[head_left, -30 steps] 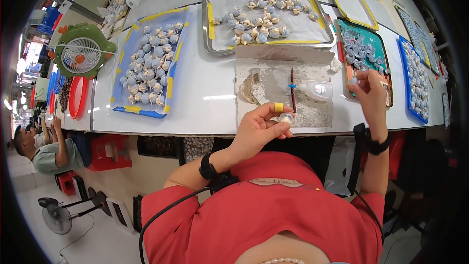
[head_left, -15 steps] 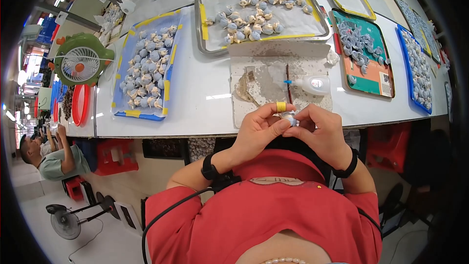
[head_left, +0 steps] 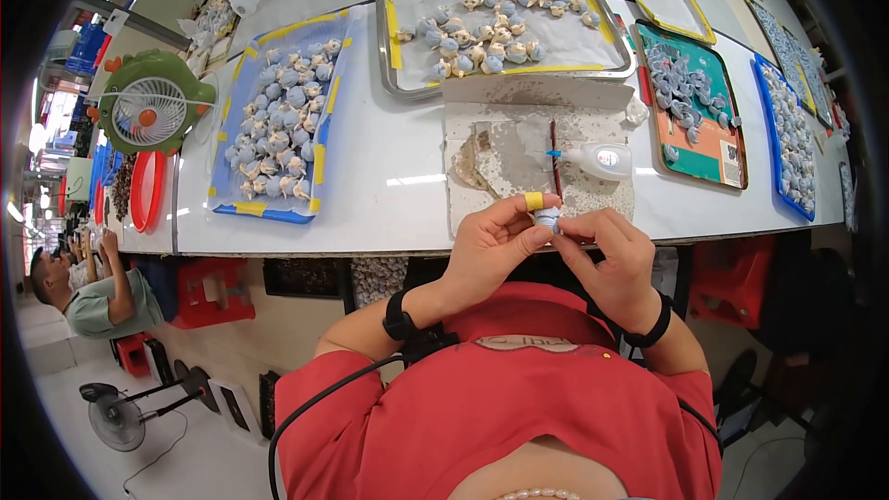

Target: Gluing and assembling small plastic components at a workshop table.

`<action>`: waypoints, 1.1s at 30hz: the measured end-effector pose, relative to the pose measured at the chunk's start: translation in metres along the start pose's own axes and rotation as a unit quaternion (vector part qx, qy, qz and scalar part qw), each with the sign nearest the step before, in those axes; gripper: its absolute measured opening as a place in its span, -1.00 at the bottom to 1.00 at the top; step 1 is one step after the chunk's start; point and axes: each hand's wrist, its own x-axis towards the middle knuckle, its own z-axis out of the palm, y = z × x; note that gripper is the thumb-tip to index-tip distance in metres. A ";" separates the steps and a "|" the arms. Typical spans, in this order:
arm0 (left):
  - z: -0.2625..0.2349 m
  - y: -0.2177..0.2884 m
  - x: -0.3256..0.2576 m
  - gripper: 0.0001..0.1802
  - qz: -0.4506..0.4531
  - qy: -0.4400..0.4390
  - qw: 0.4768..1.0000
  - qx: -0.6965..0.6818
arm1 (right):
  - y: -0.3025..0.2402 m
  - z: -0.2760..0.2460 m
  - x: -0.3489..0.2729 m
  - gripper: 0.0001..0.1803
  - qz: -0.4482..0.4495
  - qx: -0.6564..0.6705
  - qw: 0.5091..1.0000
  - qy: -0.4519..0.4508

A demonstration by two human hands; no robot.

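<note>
Between thumb and forefinger, my left hand [head_left: 498, 243] pinches a small blue-and-white figurine [head_left: 547, 219] at the table's near edge. Yellow tape wraps the left forefinger. My right hand [head_left: 611, 255] has its thumb and fingertips closed against the figurine's right side; the exact contact is partly hidden. Just beyond the hands lies a stained cardboard sheet [head_left: 482, 208]. On it rest a dark red stick [head_left: 555, 157] and a white squeeze bottle [head_left: 602, 161] with a blue tip, lying on its side.
A blue tray [head_left: 264, 208] of figurines lies left, a metal tray [head_left: 394, 74] of more behind. Right are a green-and-orange board [head_left: 690, 143] with grey-blue pieces and another blue tray [head_left: 807, 208]. A green fan [head_left: 153, 102] stands far left; a person [head_left: 102, 301] sits beyond.
My right fingers have shifted slightly down and right around the figurine, showing more of it. My left hand keeps its pinch. The view has moved a little.
</note>
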 end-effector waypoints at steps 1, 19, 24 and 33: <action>0.000 0.000 0.000 -0.65 0.006 -0.001 1.000 0.006 | -0.001 0.000 0.000 -0.83 0.013 -0.003 1.000 0.001; 0.010 0.012 -0.007 -0.71 0.054 -0.024 0.984 0.166 | 0.002 -0.019 0.003 -0.60 0.079 0.134 0.985 -0.072; 0.012 0.013 -0.006 -0.73 0.047 -0.034 0.983 0.175 | 0.008 -0.029 0.007 -0.60 0.017 0.107 0.987 -0.116; 0.017 0.013 -0.004 -0.66 0.066 -0.051 0.994 0.070 | 0.019 -0.029 0.012 -0.46 -0.009 0.147 0.979 -0.140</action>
